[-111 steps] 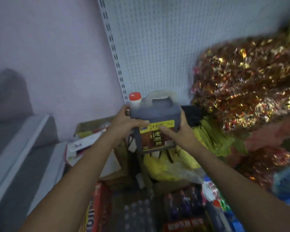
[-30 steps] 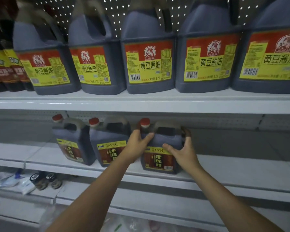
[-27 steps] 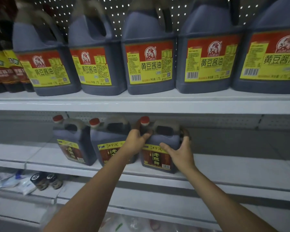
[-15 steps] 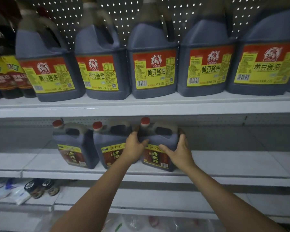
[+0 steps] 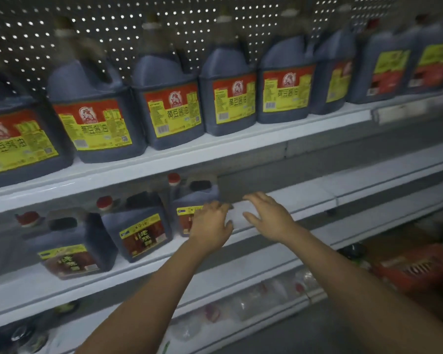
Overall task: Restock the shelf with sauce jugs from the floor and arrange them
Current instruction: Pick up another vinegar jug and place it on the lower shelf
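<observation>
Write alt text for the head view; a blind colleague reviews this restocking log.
Two bare hands, the left hand and right hand, hover open beside the rightmost of three small dark red-capped sauce jugs on the white middle shelf. Larger dark jugs with red-and-yellow labels line the shelf above.

"黄豆酱油" on upper-shelf jugs [image 5: 229,103]; "老陈" on lower jug [image 5: 142,235].

Both bare forearms reaching forward, left hand [image 5: 210,223] fingers loose, right hand [image 5: 269,215] fingers spread, neither holding anything
</observation>
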Demonstrator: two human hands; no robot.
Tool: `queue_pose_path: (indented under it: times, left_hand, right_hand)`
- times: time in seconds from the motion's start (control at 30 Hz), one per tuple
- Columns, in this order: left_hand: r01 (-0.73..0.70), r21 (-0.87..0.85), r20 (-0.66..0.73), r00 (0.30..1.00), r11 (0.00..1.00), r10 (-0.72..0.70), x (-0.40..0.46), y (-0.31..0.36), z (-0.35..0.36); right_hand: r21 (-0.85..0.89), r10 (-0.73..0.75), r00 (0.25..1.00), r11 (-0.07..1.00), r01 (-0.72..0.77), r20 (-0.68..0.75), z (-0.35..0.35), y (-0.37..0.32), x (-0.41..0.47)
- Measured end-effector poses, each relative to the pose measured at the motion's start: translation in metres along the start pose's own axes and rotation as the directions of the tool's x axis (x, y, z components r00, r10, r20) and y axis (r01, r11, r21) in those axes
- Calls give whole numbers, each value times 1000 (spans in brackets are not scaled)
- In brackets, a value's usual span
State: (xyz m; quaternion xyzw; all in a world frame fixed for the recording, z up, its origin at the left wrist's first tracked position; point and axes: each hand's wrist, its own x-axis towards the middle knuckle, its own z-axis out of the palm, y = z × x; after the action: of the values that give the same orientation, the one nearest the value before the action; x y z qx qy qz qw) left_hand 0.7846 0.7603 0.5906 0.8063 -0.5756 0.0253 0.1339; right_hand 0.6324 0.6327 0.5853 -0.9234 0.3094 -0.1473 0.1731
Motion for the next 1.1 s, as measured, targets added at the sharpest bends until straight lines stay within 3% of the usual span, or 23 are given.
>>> queue_pose_path:
  times: [0.27,0.5,0.73,0.93,1.1]
  left_hand:
    - [-397,92,56,918,913,393,42,210,1]
    - [-733,61,89,680,677,728,-10,486,37]
    - [-932,-29,190,351,362,917,-107,692,93]
    - [-994,-106,252,9,37,968,-174,817,139]
    - [-981,-165,249,-144,-104,958,-187,897,184]
  right_hand:
    - [-176,263,945,938,-298,-196,-129,129,-145]
    - [-242,556,764,732,-636,-327,-228,240,-374]
    - [-130,823,439,422,-898,-360,-262,302,-610]
    - [1,912,128,139,-990,-390,-257,329,-744]
    - [67,926,-61,-38,-997,-373,-249,372,-793]
